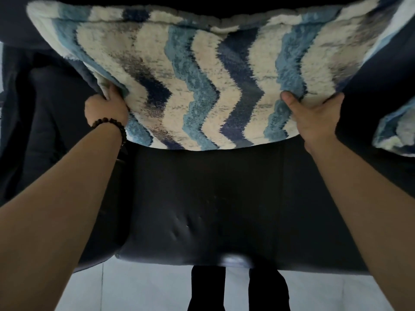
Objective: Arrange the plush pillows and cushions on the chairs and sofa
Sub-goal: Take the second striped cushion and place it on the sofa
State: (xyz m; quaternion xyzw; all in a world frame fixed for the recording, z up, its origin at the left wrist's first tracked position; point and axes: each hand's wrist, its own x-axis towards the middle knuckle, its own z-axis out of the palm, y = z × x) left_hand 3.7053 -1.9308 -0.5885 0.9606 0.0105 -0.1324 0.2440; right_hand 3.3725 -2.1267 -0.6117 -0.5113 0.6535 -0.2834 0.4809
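A large plush pillow [202, 81] with blue, navy and cream zigzag stripes leans against the backrest of a dark sofa [202, 198]. Its lower edge hangs over the seat. My left hand [107, 106], with a dark bead bracelet on the wrist, grips the pillow's lower left side. My right hand [314, 117] grips its lower right side, thumb pressed on the front face. A second pillow [395, 131] with the same pattern lies at the right edge, only partly in view.
The dark sofa seat stretches below the pillow, with its armrest [33, 131] on the left. White floor tiles [139, 288] show in front of the seat. My dark-trousered legs [238, 288] stand close to the sofa's front edge.
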